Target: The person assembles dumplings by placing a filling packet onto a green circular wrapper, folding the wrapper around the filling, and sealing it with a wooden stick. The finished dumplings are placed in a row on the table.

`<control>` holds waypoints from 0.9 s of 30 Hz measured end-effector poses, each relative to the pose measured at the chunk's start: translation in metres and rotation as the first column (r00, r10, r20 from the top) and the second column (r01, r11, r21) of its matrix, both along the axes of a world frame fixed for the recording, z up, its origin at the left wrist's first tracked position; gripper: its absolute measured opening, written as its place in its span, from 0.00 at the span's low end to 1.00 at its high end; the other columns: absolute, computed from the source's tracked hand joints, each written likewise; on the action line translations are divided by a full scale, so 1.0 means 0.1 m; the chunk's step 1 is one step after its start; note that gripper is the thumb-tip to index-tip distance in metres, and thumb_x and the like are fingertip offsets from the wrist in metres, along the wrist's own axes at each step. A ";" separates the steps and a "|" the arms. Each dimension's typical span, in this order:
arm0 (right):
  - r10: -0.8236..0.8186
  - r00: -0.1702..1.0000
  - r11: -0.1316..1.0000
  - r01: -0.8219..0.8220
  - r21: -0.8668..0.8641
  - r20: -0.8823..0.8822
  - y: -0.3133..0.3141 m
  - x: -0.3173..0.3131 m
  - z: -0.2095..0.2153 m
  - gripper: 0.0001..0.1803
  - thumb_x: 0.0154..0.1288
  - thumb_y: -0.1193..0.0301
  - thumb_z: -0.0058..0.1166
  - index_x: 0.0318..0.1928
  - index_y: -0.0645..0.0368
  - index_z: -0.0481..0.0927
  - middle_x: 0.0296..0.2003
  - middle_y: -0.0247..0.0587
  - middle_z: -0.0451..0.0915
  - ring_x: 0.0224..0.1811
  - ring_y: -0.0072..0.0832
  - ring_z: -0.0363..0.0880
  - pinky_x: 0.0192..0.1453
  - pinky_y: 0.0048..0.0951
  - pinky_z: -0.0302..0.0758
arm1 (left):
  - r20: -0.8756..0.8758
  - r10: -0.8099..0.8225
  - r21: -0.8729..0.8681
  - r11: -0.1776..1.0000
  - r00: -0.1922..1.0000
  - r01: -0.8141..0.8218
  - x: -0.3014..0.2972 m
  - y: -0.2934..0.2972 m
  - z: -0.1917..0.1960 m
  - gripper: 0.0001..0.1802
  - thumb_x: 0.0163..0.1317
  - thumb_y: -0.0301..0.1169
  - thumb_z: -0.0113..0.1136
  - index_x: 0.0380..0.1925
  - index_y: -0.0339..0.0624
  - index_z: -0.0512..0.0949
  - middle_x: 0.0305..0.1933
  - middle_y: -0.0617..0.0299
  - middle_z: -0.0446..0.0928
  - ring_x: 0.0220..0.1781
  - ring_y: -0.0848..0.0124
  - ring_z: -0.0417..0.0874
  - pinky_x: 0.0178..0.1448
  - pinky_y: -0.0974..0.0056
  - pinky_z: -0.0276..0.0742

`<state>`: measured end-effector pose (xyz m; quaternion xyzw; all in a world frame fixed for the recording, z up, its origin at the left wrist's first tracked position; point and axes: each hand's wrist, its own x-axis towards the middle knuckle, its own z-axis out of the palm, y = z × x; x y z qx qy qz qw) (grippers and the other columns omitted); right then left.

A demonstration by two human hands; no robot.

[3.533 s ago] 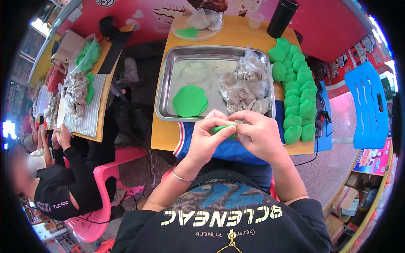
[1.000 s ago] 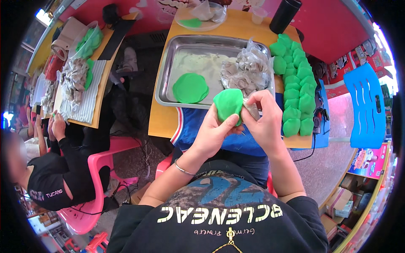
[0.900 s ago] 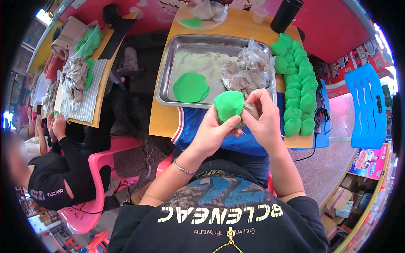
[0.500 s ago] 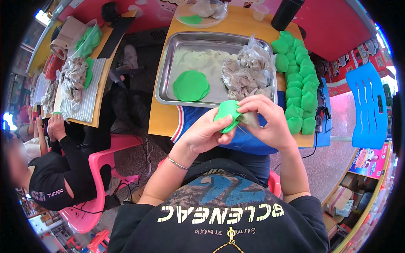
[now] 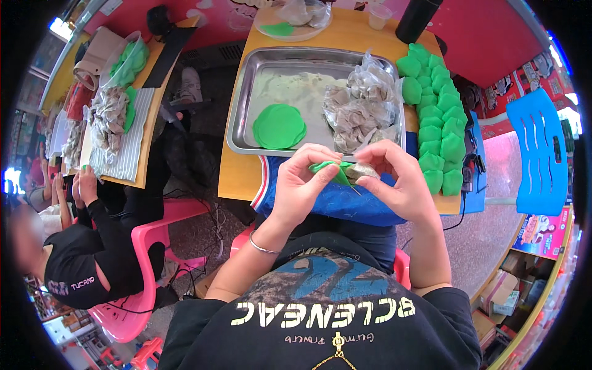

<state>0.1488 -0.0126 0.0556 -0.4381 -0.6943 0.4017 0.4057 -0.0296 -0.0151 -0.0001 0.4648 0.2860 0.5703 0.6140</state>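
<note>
My left hand (image 5: 299,182) pinches a thin green round sheet (image 5: 325,166), now folded and seen nearly edge-on. Against its right side, my right hand (image 5: 399,179) holds a small greyish-beige bundle (image 5: 364,171) between thumb and fingers. What the bundle is made of cannot be made out. Both hands are above a blue cloth (image 5: 280,176) at the table's near edge. Just beyond them lies a stack of green round sheets (image 5: 279,126) in a metal tray (image 5: 235,135). Crumpled greyish bundles in clear plastic (image 5: 361,105) fill the tray's right side.
Rows of puffy green pieces (image 5: 441,120) line the table's right edge. Behind them stands a black cylinder (image 5: 418,21); a plastic plate (image 5: 295,31) is at the back. Leftward, another person in black (image 5: 77,268) sits on a pink chair (image 5: 145,271) at a second table.
My left hand has turned and drawn back slightly left, so the green sheet shows edge-on instead of face-on. My right hand has shifted a little, and the greyish bundle shows more plainly between its fingers.
</note>
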 end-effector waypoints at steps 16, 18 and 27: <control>-0.229 0.973 0.971 0.228 -0.069 -0.001 -0.07 -0.12 0.11 0.07 0.51 0.79 0.56 0.32 0.61 0.73 0.26 0.34 0.75 0.27 0.16 0.74 0.27 0.18 0.68 | 0.556 0.116 -0.482 0.852 0.823 0.205 0.21 -0.11 0.24 0.04 0.62 0.31 0.53 0.32 0.44 0.71 0.37 0.66 0.73 0.39 0.77 0.74 0.42 0.69 0.73; -0.149 0.986 0.986 0.153 -0.058 0.068 -0.07 -0.12 0.13 0.06 0.51 0.79 0.56 0.31 0.62 0.75 0.26 0.34 0.74 0.25 0.17 0.73 0.26 0.19 0.68 | 0.567 0.073 -0.467 0.849 0.821 0.247 0.21 -0.12 0.13 0.03 0.62 0.30 0.53 0.33 0.45 0.71 0.37 0.66 0.72 0.39 0.77 0.74 0.42 0.70 0.73; 0.061 0.957 0.988 -0.099 0.120 0.284 -0.05 -0.06 0.06 0.06 0.48 0.78 0.57 0.30 0.61 0.78 0.28 0.38 0.72 0.31 0.30 0.73 0.33 0.28 0.69 | 0.465 0.026 -0.375 0.911 0.885 0.170 0.15 -0.11 0.00 0.04 0.61 0.30 0.54 0.29 0.45 0.71 0.36 0.65 0.71 0.40 0.75 0.72 0.44 0.69 0.70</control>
